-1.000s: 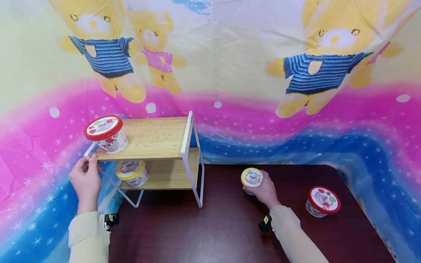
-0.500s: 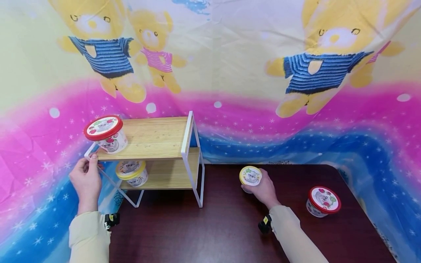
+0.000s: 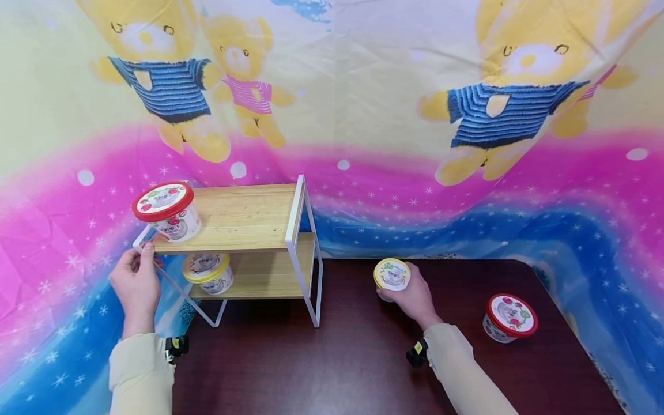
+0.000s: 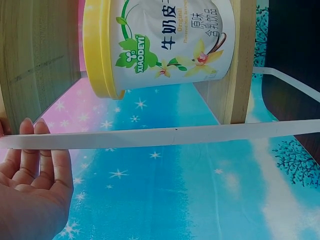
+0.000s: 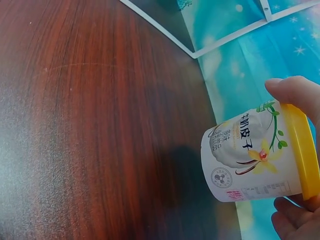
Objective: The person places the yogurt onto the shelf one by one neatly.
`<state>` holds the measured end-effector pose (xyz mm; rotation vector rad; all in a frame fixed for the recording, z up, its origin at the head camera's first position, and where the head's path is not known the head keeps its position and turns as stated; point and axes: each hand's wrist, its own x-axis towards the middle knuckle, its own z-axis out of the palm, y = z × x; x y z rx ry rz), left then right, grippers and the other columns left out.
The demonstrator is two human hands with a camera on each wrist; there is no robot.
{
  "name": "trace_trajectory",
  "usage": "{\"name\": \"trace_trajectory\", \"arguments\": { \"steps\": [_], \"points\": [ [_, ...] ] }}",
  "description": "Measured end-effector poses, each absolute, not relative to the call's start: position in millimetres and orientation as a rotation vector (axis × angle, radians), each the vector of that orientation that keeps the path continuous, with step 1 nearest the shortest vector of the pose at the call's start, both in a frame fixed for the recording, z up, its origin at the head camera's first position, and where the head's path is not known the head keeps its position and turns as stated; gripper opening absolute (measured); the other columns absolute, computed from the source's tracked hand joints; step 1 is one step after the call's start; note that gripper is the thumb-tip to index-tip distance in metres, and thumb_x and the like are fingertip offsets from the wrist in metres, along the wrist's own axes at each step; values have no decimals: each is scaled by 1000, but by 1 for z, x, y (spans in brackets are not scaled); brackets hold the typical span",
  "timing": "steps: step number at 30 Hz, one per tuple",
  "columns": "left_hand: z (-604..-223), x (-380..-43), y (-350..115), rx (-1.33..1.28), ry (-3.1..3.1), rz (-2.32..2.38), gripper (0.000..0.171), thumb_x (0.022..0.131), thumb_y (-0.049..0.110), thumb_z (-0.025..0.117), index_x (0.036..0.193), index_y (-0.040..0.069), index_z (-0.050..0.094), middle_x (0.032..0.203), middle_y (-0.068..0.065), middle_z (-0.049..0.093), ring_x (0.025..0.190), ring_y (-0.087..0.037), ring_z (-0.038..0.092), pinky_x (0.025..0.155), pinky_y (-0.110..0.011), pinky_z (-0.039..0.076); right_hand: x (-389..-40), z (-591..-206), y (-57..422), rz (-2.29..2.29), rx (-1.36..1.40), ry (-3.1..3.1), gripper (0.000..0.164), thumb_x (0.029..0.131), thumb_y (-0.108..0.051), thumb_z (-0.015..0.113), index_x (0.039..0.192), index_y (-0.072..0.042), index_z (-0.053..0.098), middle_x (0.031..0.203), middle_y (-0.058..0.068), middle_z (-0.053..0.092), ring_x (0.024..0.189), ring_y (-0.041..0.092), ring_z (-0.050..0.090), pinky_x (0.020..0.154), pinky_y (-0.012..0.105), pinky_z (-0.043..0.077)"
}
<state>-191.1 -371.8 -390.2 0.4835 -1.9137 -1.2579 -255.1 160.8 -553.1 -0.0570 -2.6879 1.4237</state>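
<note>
The held tub [image 5: 247, 160] is white, flower-printed and yellow-lidded

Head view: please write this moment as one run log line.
left hand: holds white rack frame; right hand: grips yellow-lidded tub; lower shelf: another yellow-lidded tub; top shelf: red-lidded tub; table: another red-lidded tub

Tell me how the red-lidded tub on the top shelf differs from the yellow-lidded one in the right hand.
Lid: the shelf tub has a red lid, the held tub a yellow one.
Support: the shelf tub stands on the upper board, while the held tub is gripped by the right hand.
Print: the shelf tub shows red fruit, the held tub a yellow flower.
Both are round, mostly white and lidded.
</note>
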Motion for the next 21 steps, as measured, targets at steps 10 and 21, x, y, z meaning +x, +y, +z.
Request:
{"name": "trace_trajectory", "arguments": {
  "steps": [10,21],
  "points": [
    [-388,-190,-370,485,-1915,-1264,28,104,34,60,95,8,68,75,9,63,68,-4,60,55,-18,40,-254,-545,156,1446,-16,-2688,112,68,-46,95,152,-8,32,136,14,51,120,33,51,99,57,44],
    [-389,-190,-371,503,-1922,-1287,28,104,37,60,96,11,69,76,9,64,70,-6,60,56,-18,40,-253,-540,154,1487,-16,-2686,114,65,-50,95,152,-10,33,135,11,52,119,31,51,99,57,45]
  ]
}}
